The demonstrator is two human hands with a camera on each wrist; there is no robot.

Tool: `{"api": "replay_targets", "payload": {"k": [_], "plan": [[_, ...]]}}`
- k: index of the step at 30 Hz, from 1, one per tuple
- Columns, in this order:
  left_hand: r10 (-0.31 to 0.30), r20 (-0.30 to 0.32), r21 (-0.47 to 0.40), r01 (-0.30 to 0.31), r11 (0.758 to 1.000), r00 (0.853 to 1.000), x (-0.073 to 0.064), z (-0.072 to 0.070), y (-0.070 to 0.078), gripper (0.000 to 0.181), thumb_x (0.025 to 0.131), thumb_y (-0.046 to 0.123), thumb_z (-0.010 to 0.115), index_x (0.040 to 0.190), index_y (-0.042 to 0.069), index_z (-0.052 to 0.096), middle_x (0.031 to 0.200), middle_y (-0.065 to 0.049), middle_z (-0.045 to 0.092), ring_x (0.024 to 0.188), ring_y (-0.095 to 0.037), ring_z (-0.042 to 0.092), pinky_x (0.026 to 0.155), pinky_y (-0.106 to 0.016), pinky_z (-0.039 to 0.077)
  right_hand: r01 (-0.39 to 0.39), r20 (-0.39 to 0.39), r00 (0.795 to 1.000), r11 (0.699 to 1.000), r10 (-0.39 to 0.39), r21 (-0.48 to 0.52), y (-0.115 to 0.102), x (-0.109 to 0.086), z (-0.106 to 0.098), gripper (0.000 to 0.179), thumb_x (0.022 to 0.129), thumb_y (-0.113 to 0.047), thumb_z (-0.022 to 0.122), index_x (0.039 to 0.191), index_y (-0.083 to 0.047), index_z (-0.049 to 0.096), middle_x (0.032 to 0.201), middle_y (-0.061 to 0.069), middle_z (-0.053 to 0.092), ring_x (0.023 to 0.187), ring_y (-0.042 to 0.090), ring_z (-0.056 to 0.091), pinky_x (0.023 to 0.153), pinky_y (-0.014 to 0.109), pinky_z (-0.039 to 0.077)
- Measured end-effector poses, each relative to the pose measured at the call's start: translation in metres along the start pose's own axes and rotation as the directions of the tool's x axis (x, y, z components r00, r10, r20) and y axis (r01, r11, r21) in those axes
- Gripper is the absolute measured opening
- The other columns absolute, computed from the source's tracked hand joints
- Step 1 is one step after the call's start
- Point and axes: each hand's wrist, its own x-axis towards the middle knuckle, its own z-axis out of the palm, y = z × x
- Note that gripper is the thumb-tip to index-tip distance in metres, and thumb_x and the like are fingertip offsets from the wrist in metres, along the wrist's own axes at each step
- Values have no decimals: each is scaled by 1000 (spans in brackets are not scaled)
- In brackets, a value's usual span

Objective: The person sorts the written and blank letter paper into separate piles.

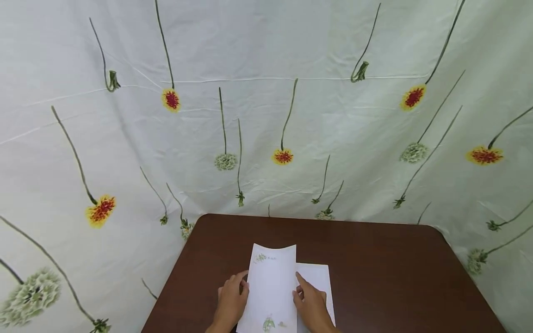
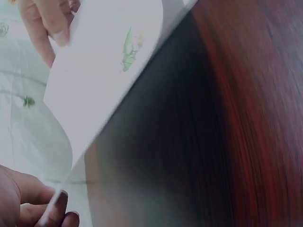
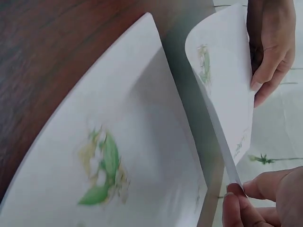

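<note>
Between my hands stands a white sheet of paper with green floral prints near its top and bottom, its far edge curving. My left hand pinches its left edge; in the left wrist view, thumb and fingertips close on that edge. On the opposite side, my right hand pinches the right edge, as the right wrist view shows with the paper bowed up off the table. Beneath and to the right lies other white paper; a green leaf and white flower print shows on this lower paper.
A dark brown table with rounded far corners carries the paper. Behind it hangs a pale cloth printed with yellow-red flowers, green puffs and long stems, reaching down around the table's far and side edges.
</note>
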Motion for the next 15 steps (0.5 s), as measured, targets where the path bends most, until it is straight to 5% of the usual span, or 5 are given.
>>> {"api": "replay_targets", "payload": {"k": [15], "plan": [[-112,-82,82,118,990,990,-1,-22,-47,28,103,10,60,128,1,71,97,-7,70,97,-35,67,84,-60,43,9,142,990,994,-25,108,-27,14,45,55,93,-11,74,143,6,59,87,-10,66,74,1,58,79,43,34]]}}
